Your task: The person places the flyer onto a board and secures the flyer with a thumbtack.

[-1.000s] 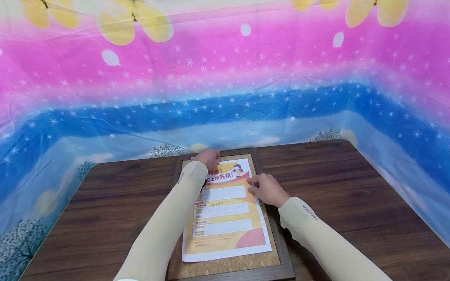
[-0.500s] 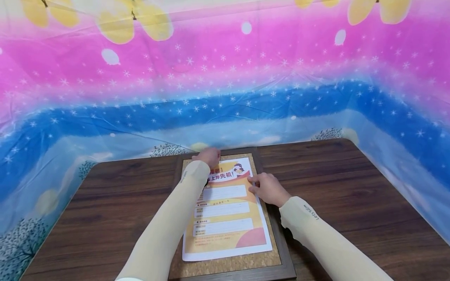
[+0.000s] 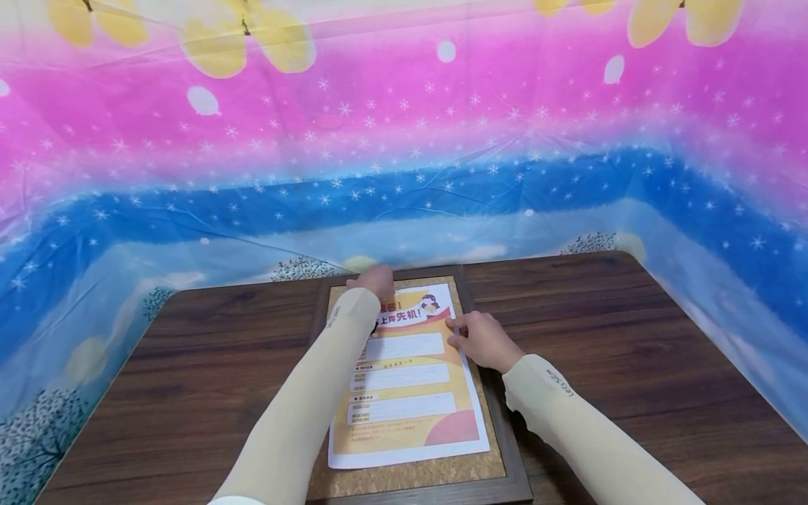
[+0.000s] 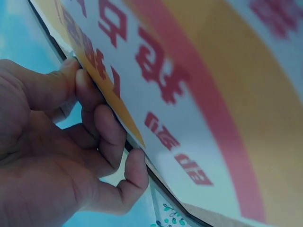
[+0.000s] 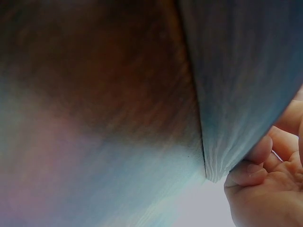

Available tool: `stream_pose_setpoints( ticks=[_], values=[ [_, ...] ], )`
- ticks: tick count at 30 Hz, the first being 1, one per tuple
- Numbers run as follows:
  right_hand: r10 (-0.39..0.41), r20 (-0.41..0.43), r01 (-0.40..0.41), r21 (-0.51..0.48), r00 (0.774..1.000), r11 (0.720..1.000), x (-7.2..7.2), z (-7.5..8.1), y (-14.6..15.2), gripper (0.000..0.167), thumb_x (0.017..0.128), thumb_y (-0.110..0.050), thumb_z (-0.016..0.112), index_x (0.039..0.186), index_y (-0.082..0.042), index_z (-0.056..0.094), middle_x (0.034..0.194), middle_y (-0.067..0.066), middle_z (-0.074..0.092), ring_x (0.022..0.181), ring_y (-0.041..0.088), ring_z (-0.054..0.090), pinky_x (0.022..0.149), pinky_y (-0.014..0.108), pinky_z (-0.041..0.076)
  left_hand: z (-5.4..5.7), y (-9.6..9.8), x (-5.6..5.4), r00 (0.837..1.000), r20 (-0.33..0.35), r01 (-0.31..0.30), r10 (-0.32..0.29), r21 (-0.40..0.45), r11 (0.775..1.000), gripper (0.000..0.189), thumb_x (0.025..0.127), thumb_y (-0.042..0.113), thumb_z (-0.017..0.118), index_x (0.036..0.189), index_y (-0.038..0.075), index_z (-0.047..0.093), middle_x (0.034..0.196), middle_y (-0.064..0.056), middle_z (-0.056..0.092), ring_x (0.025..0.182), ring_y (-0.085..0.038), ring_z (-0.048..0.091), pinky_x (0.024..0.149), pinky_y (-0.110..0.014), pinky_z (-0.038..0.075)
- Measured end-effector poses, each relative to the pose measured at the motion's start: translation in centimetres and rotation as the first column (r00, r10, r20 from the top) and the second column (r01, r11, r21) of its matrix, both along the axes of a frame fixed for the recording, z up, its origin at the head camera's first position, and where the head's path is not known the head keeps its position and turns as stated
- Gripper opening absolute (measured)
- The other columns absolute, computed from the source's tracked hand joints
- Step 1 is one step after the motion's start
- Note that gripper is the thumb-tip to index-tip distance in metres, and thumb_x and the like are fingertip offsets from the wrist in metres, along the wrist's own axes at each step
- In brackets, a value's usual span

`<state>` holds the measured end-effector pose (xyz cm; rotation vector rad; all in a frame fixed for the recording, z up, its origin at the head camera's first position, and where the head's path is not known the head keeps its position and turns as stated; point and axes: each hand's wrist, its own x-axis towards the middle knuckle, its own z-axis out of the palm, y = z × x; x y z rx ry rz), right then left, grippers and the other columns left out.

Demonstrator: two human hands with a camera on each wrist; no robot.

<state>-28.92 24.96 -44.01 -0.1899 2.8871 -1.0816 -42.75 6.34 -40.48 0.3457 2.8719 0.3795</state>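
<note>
A printed poster [image 3: 404, 438] in yellow, red and white lies on a wood-framed corkboard [image 3: 410, 479] on the table. My left hand [image 3: 374, 282] is at the poster's top edge, its fingers bent. In the left wrist view, that hand [image 4: 71, 142] brings thumb and index finger together on a small clear piece [image 4: 73, 53], like a push pin, mostly hidden. My right hand [image 3: 482, 340] rests at the poster's upper right edge, thumb and index fingertips apart on the paper. The right wrist view has this hand [image 5: 265, 184] partly behind the raised frame side [image 5: 232, 80].
Dark wooden table [image 3: 600, 337] surrounds the board on both sides. A pink and blue printed cloth [image 3: 404, 168] hangs behind the table and along its sides. The board's far edge lies close to the table's back edge.
My left wrist and sleeve have shifted slightly to the right, covering a little more of the poster's heading. The right hand and the board stay in place.
</note>
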Motion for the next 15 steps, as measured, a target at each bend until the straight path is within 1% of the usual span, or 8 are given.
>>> stream_pose_setpoints(
  ticks=[3,4,6,8,10,13,14,15],
  values=[
    [0.015,-0.002,-0.015,0.003,1.000,1.000,-0.2,0.1,-0.2,0.036,0.091,-0.013,0.064,0.126,-0.005,0.060,0.128,0.007,0.058,0.047,0.014,0.031,0.047,0.027,0.032,-0.5,-0.1,-0.5,0.999,0.000,-0.040,0.040,-0.020,0.999,0.017,0.095,0.012,0.054,0.104,0.009,0.067,0.102,-0.010,0.064,0.095,-0.030,0.057,0.098,-0.062,0.025],
    [0.019,0.000,-0.019,0.005,1.000,1.000,-0.2,0.1,-0.3,0.037,0.091,-0.013,0.064,0.127,-0.006,0.060,0.126,0.007,0.059,0.047,0.014,0.032,0.047,0.027,0.032,-0.8,-0.1,-0.8,0.998,0.001,-0.055,0.055,-0.026,0.998,0.015,0.095,0.012,0.054,0.103,0.009,0.067,0.100,-0.010,0.064,0.094,-0.030,0.056,0.097,-0.062,0.026],
    [0.024,-0.003,-0.024,0.010,1.000,1.000,-0.4,0.2,-0.5,0.038,0.090,-0.013,0.065,0.127,-0.005,0.059,0.124,0.008,0.060,0.049,0.015,0.033,0.048,0.027,0.033,-0.9,-0.2,-1.0,0.997,0.000,-0.077,0.077,-0.025,0.997,0.014,0.094,0.012,0.055,0.100,0.009,0.068,0.098,-0.009,0.064,0.092,-0.029,0.056,0.095,-0.061,0.028],
    [0.019,0.005,-0.019,0.011,1.000,1.000,-0.4,0.2,-0.4,0.037,0.091,-0.013,0.065,0.126,-0.005,0.060,0.125,0.008,0.060,0.049,0.015,0.034,0.048,0.027,0.033,-1.2,-0.2,-1.1,0.997,-0.003,-0.077,0.077,-0.009,0.997,0.014,0.094,0.011,0.055,0.100,0.009,0.068,0.098,-0.009,0.064,0.093,-0.030,0.057,0.095,-0.061,0.027],
    [0.017,0.010,-0.017,0.004,1.000,1.000,-0.4,0.1,-0.5,0.036,0.091,-0.013,0.064,0.126,-0.006,0.060,0.125,0.008,0.059,0.048,0.015,0.032,0.047,0.027,0.033,-1.2,-0.4,-1.2,0.997,0.003,-0.074,0.074,0.019,0.997,0.016,0.094,0.010,0.054,0.104,0.008,0.067,0.101,-0.011,0.064,0.098,-0.032,0.057,0.097,-0.063,0.025],
    [0.019,0.010,-0.019,-0.007,1.000,1.000,-0.4,-0.1,-0.6,0.035,0.091,-0.013,0.064,0.125,-0.006,0.061,0.129,0.007,0.057,0.045,0.014,0.028,0.046,0.027,0.031,-1.0,-1.2,-1.4,0.999,0.012,-0.049,0.048,0.059,0.997,0.021,0.095,0.010,0.054,0.113,0.005,0.065,0.109,-0.013,0.063,0.105,-0.034,0.056,0.100,-0.063,0.023],
    [0.023,0.011,-0.023,-0.012,1.000,1.000,-0.5,-0.2,-0.6,0.035,0.091,-0.013,0.064,0.125,-0.005,0.061,0.125,0.009,0.060,0.044,0.015,0.027,0.046,0.027,0.031,-0.9,-1.5,-1.4,0.999,0.018,-0.036,0.035,0.066,0.997,0.022,0.096,0.010,0.054,0.113,0.004,0.065,0.109,-0.014,0.063,0.106,-0.033,0.056,0.101,-0.063,0.023],
    [0.025,0.008,-0.025,-0.013,1.000,1.000,-0.5,-0.2,-0.6,0.037,0.091,-0.013,0.064,0.126,-0.006,0.060,0.123,0.009,0.061,0.045,0.014,0.028,0.046,0.027,0.031,-0.7,-1.8,-1.4,0.999,0.035,-0.004,0.002,0.063,0.998,0.022,0.097,0.011,0.052,0.111,0.002,0.065,0.106,-0.015,0.063,0.101,-0.032,0.057,0.100,-0.060,0.028]
  ],
)
